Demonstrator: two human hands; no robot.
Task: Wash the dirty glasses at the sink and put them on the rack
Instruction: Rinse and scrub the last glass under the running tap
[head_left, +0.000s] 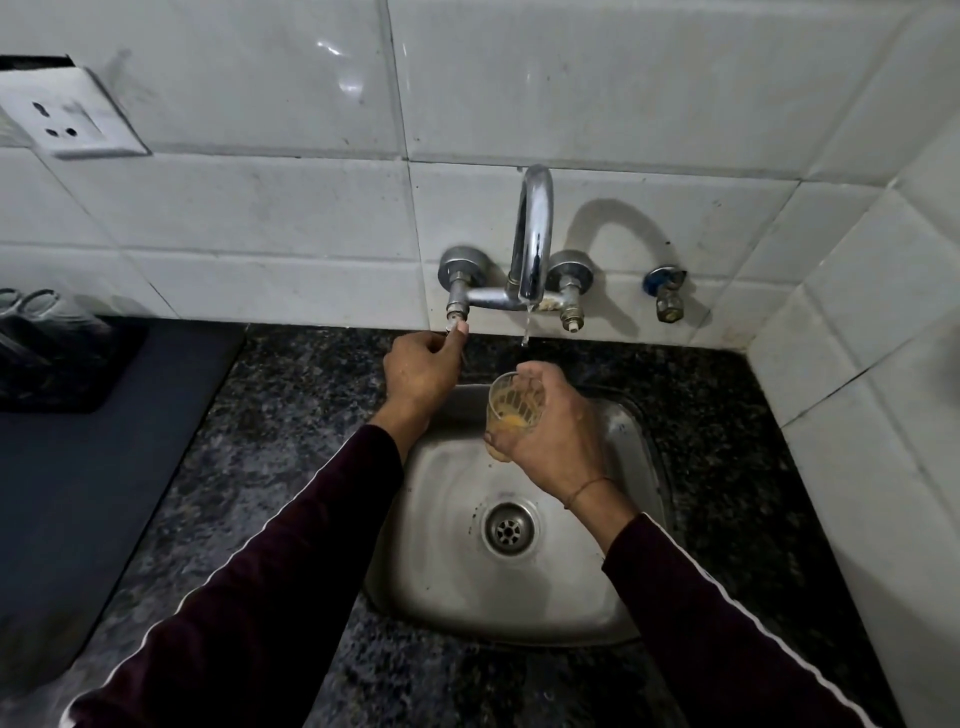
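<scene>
Presently: rinsing stage, first moments, by judgement.

Small clear drinking glass with orange residue (514, 402): gripped in right hand (553, 441), fingers wrapped round its far side, thumb at its base; tilted, mouth toward the camera; held over the back of the square stainless steel sink (447, 587), just below and in front of the spout outlet.

Chrome wall-mounted gooseneck tap (532, 239): thin trickle of water (525, 330) from the outlet, falling just behind the glass rim, apparently not yet into it.

Left-hand tap valve stem (457, 312): pinched at its tip by left hand (418, 371), thumb and fingers curled onto it.

Round metal drain strainer (508, 530): bare, sink bowl holding no other dishes.

Dark tray with upturned clear glasses (57, 358): on the counter at far left; likely the rack.

Next move, judged: valve opened further for a fuller stream; glass mouth brought under the water, residue swilled out.
</scene>
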